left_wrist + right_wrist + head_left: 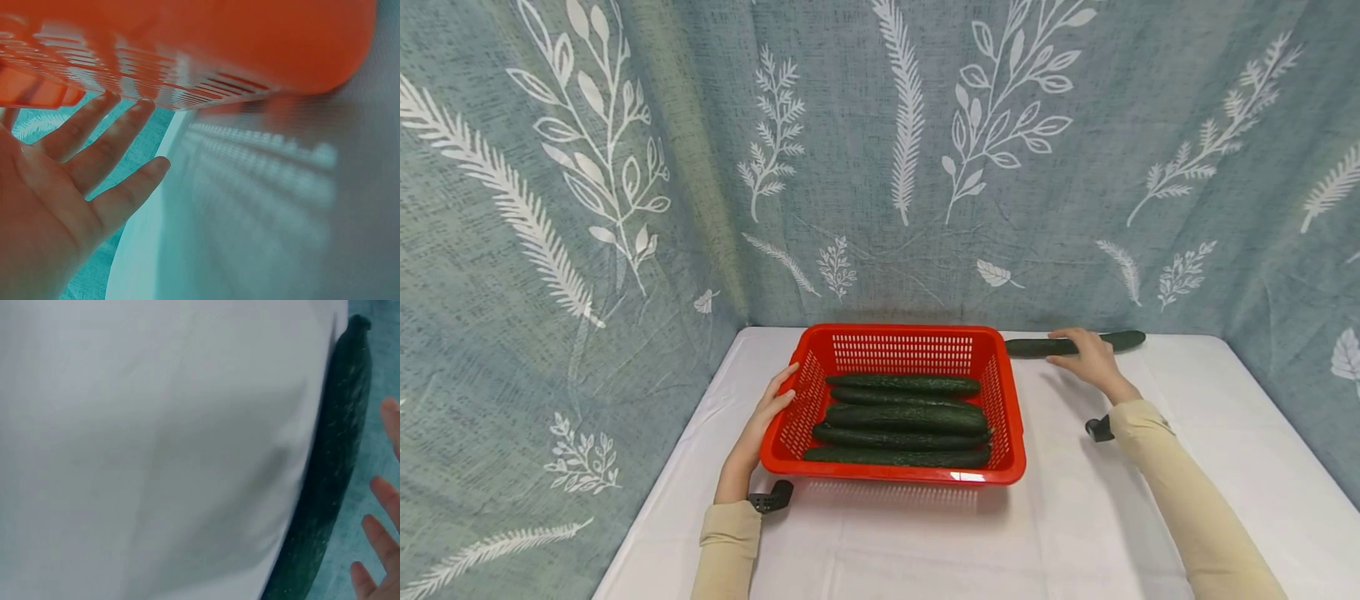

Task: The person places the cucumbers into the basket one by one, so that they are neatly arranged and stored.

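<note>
A red plastic basket (1018,433) with slotted sides holds several dark green cucumbers (906,417) lying crosswise. My left hand (767,412) is at the basket's left side with fingers extended. From below, the left wrist view shows the left hand's fingers (100,153) spread, two tips right at the basket's slotted wall (206,87). Right of the basket, one more cucumber (1127,340) lies along the back of the table. Over its middle is my right hand (1090,358). In the right wrist view, this hand's parted fingers (381,540) show beside the cucumber (334,444).
A white cloth (1052,517) covers the table. Teal curtains (865,167) with white leaf prints hang directly behind the table and along both sides. The basket's back rim stands close to the rear curtain. Each wrist wears a small black camera (1100,429).
</note>
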Action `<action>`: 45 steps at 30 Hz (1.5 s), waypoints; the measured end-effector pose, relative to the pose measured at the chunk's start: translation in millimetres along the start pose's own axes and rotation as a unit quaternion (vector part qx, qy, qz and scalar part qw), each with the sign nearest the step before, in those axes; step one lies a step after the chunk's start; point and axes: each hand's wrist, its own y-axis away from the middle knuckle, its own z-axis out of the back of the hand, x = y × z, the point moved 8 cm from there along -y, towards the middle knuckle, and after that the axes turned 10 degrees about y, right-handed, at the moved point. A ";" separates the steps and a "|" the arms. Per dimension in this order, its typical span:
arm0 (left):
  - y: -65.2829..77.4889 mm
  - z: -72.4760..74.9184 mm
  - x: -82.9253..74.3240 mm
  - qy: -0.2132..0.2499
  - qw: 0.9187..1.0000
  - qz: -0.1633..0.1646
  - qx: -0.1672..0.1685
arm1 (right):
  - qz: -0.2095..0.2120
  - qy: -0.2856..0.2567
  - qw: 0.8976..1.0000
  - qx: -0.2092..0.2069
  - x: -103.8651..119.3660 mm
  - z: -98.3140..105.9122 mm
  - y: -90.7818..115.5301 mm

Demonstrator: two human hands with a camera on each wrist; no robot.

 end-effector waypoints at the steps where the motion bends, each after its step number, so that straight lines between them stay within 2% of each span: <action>1: 0.2 0.4 -0.1 -0.001 1.000 0.000 -0.001 | 0.002 0.007 1.000 -0.001 -1.1 -0.5 0.1; 17: 0.0 1.0 -1.0 -0.005 1.000 0.003 -0.001 | -0.023 0.052 0.998 0.003 -28.9 -2.7 7.1; 23: 0.5 3.0 -2.3 -0.003 1.000 -0.002 -0.004 | -0.006 0.042 0.999 -0.004 -33.5 -1.1 3.0; 32: 1.2 1.4 -3.3 0.006 1.000 -0.005 0.002 | 0.006 0.032 0.999 0.021 -38.8 -3.0 -0.8; 40: 0.2 0.2 -2.3 0.009 1.000 0.000 -0.002 | 0.010 0.014 0.999 0.031 -47.2 -5.0 0.2; 45: -0.2 1.3 0.2 0.007 1.000 0.004 -0.008 | -0.003 0.011 0.999 0.043 -53.0 -7.7 0.6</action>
